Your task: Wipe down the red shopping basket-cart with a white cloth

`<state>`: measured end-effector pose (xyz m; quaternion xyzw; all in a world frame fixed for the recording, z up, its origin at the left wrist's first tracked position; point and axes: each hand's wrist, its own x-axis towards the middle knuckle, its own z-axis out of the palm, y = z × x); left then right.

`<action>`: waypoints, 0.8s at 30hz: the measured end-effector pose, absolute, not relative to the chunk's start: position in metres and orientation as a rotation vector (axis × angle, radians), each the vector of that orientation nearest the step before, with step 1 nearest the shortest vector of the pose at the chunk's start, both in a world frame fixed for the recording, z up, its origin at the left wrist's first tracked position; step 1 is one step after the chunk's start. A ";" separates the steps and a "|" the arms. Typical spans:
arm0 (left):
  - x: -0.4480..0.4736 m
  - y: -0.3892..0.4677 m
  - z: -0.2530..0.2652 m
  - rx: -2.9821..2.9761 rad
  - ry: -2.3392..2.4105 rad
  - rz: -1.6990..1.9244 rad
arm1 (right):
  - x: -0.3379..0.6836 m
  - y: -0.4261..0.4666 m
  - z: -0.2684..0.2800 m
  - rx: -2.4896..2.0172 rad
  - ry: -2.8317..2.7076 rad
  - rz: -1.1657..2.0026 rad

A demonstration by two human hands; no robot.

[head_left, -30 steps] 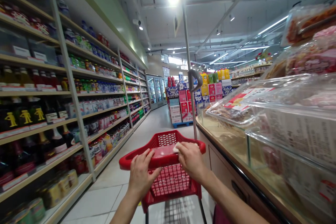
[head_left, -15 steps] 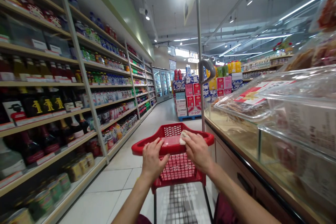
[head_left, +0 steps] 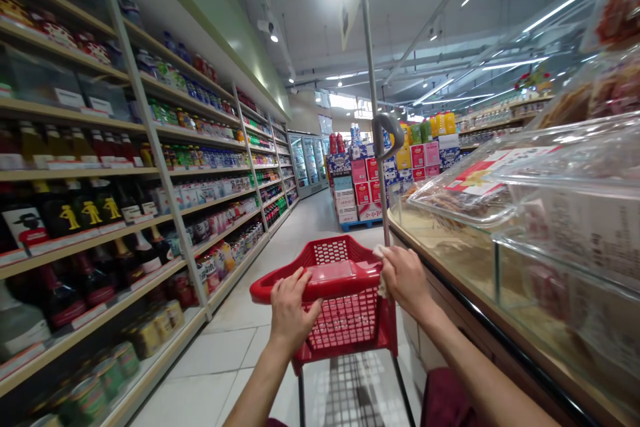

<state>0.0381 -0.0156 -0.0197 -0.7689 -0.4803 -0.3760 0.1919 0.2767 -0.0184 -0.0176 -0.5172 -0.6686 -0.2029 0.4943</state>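
- My right hand (head_left: 407, 280) has its fingers closed on a white cloth (head_left: 383, 287) at the right end of the red handle (head_left: 330, 288), probably to keep cloth against bar.
- My left hand (head_left: 295, 313) lies over the handle, thumb apart from fingers, likely steadying it; how firmly, I can't tell.
- The cart (head_left: 345, 320) stands before me, handle nearest.
- Packed food (head_left: 460, 193) sits on the right-hand counter (head_left: 420, 228); shelves (head_left: 176, 210) face the aisle, presumably for easy reach.
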 end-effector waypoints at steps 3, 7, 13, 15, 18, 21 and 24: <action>0.042 -0.016 -0.020 -2.139 -1.353 -1.062 | 0.269 -0.019 -0.015 -1.276 -1.600 -0.484; 0.043 -0.015 -0.020 -2.135 -1.348 -1.060 | 0.239 -0.023 -0.015 -1.119 -1.765 -0.524; 0.042 -0.015 -0.020 -2.119 -1.317 -1.070 | 0.275 -0.015 -0.013 -1.298 -1.542 -0.487; 0.044 -0.016 -0.020 -2.110 -1.323 -1.069 | 0.269 -0.018 -0.016 -1.286 -1.546 -0.478; 0.046 -0.015 -0.021 -2.109 -1.325 -1.049 | 0.243 -0.024 -0.020 -1.161 -1.655 -0.502; 0.044 -0.013 -0.021 -2.110 -1.293 -1.039 | 0.243 -0.023 -0.020 -1.100 -1.706 -0.500; 0.043 -0.011 -0.023 -2.099 -1.264 -1.051 | 0.270 -0.020 -0.017 -1.189 -1.611 -0.456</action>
